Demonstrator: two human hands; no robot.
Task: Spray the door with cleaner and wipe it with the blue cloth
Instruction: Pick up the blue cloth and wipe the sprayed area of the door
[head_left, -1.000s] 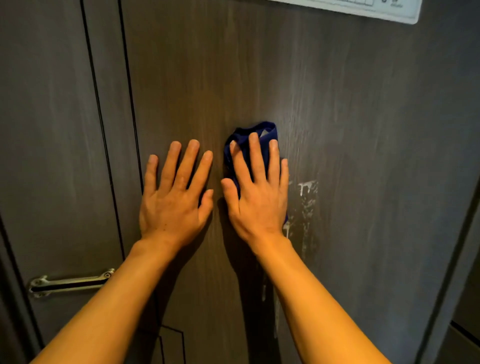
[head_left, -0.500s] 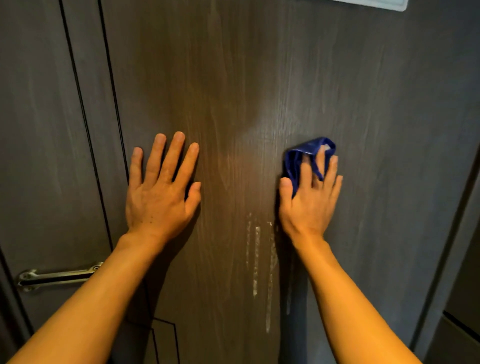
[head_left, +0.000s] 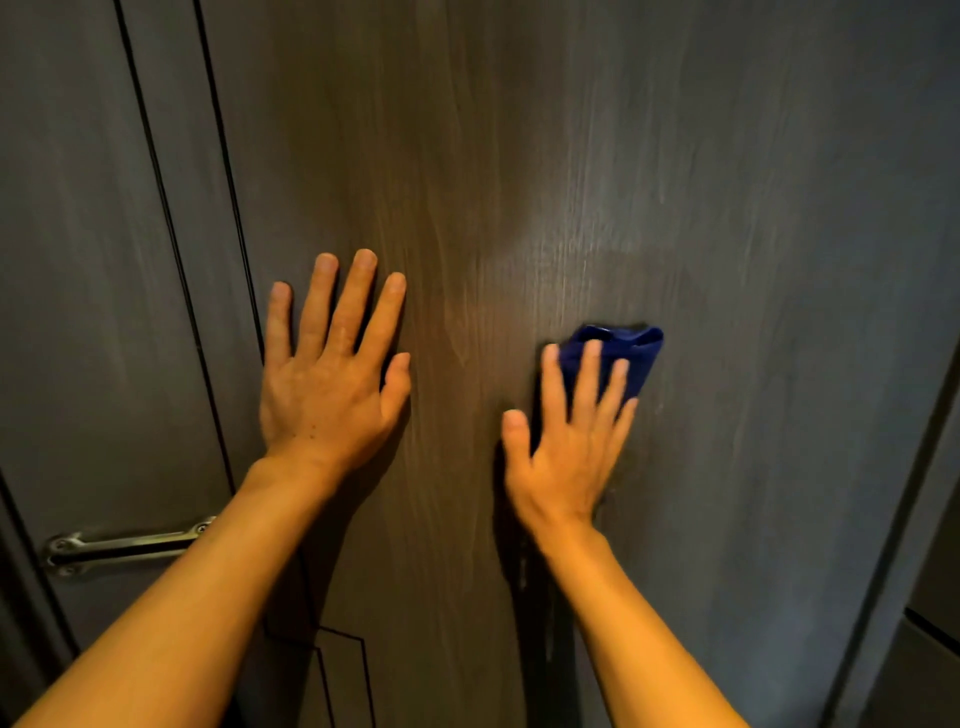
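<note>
A dark wood-grain door (head_left: 519, 156) fills the view. My left hand (head_left: 327, 384) lies flat on it with fingers spread and holds nothing. My right hand (head_left: 566, 441) presses a bunched blue cloth (head_left: 631, 358) against the door; the cloth sticks out above and to the right of my fingertips, and the rest of it is hidden under my palm. A faint wet sheen shows on the wood above the cloth. Thin drip marks (head_left: 524, 571) run down beside my right wrist. No spray bottle is in view.
A metal handle (head_left: 119, 548) is fixed low on the left, near the door's dark grooves (head_left: 171, 223). The door's right edge and frame (head_left: 914, 467) run down the right side. A thin angular line pattern (head_left: 337, 649) marks the lower door.
My right hand has slid the cloth to the right, then down and a little back left. The white streaks seen earlier are wiped away. My left hand has stayed flat on the door.
</note>
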